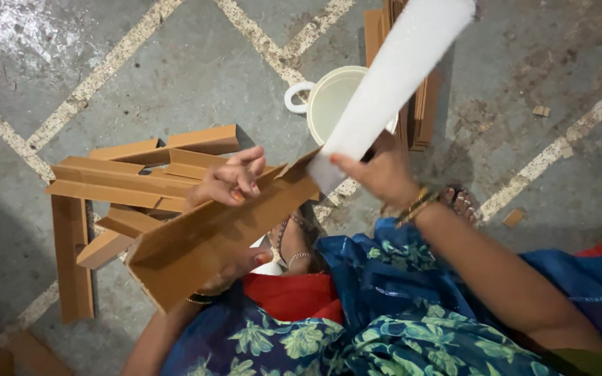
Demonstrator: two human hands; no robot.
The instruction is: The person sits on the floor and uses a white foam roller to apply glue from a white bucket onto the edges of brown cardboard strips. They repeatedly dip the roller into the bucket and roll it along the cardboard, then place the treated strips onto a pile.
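Fingers (242, 174) of the left hand (231, 182) curled over the top edge of a long brown cardboard angle piece (210, 237), thumb under it at 6 o'clock of the piece, so it's clamped tight. Piece runs from 7 o'clock near the lap up to 1 o'clock, tilted, held off the floor. Right hand (383, 170) closed round the lower end of a white foam strip (391, 80); thumb on the near face, other fingers hidden behind, grip firm. Strip's lower end meets the upper end of the cardboard piece, touching or just inside its fold, can't tell which. Strip rises toward 1 o'clock and runs out of frame at top.

Nearest the camera: blue floral cloth (384, 327) and red cloth (290, 296) over the lap, bare toes (461, 202) at 3 o'clock of the right hand. Bangles on both wrists.

Further out, at 9 o'clock of the left hand, a loose pile of cardboard angle pieces (127, 188) on the grey concrete floor (196, 69). Beyond the hands at 12 o'clock, a white bucket (332, 101), partly behind the foam strip. Just past it, a stack of upright cardboard pieces (423, 118), also partly covered.
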